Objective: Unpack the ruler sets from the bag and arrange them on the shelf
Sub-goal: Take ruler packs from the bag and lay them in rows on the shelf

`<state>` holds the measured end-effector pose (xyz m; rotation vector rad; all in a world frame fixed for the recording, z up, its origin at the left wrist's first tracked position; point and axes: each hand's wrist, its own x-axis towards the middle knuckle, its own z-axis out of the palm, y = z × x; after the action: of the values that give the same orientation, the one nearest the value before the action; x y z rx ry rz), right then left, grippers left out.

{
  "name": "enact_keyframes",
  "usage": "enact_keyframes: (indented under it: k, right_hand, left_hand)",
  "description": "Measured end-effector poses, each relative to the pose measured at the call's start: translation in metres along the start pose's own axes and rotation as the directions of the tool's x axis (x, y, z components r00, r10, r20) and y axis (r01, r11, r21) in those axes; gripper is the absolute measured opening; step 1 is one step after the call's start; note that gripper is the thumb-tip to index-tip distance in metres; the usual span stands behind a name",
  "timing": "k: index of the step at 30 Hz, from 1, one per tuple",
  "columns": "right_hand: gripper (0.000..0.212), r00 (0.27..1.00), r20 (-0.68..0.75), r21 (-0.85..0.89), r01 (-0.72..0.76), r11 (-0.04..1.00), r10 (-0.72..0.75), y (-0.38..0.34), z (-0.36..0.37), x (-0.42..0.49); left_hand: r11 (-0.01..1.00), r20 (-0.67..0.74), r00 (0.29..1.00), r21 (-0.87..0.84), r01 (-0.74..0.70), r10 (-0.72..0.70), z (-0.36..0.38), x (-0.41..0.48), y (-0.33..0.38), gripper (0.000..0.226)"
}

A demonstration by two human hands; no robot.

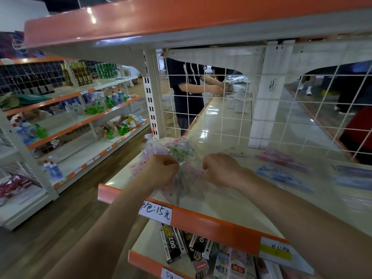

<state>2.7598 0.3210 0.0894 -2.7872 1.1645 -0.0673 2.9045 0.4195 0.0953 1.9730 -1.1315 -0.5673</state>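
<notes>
I see both hands meeting over a crumpled bag [182, 179] of thin clear plastic, which sits at the left front of the shelf [231, 200], a smooth, glossy cream surface that mirrors the ceiling lights. My left hand [161, 171] is clenched around a bunch of the film, fingers curled under and knuckles up. My right hand [220, 170] is also curled, pinching the plastic from the other side, so the bag is gathered into creases between the two. Through the film I can make out the ruler sets [177, 152]: flat pieces printed in green, pink and pale purple, too jumbled for me to tell their shapes apart. Further right on the shelf lie flat packs, one pinkish [281, 158] and one bluish [281, 177], with more at the far right edge [352, 176]; all are blurred, and I cannot tell what is in them. The shelf's front edge carries a glossy orange strip [211, 223] with a white handwritten price label [155, 211] near its left end. Behind the shelf stands a white wire grid [261, 121] of square cells, and through it I see a person [185, 93] in a dark top with both hands out. On the shelf below lie long black-and-yellow boxes [175, 244] beside lighter printed packs. Across the aisle to the left, another rack [84, 119] holds green and blue plastic bottles.
</notes>
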Motion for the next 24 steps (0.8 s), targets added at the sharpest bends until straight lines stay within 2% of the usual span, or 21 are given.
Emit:
enact_keyframes:
  k: [7,11,14,17,22,24]
  right_hand:
    - [0.057,0.999,0.035,0.123,-0.041,0.992,0.037,-0.002,-0.004,0.020]
    - [0.046,0.990,0.071,0.232,-0.138,0.963,0.125,-0.003,0.000,0.049]
    - [0.049,0.982,0.076,0.278,-0.185,0.942,0.171,-0.007,0.005,0.069]
    - [0.047,0.981,0.058,0.284,-0.192,0.939,0.183,-0.009,0.010,0.081]
    - [0.017,0.979,0.097,0.268,-0.198,0.943,0.178,-0.006,0.011,0.087]
    - [0.026,0.977,0.119,0.250,-0.203,0.947,0.178,-0.003,0.008,0.087]
  left_hand:
    - [1.000,0.024,0.999,0.004,0.022,-0.022,0.003,0.003,0.001,0.018]
    - [0.998,0.043,0.999,-0.052,0.019,-0.017,0.000,0.006,0.001,0.017]
    - [0.997,0.042,0.999,-0.075,0.007,-0.004,-0.004,0.012,0.004,0.014]
    - [0.996,0.032,0.999,-0.089,0.007,-0.004,-0.007,0.016,0.005,0.014]
    - [0.992,0.041,0.999,-0.122,0.028,-0.023,-0.008,0.019,0.004,0.011]
    - [0.992,0.043,0.998,-0.118,0.041,-0.036,-0.009,0.019,0.002,0.012]
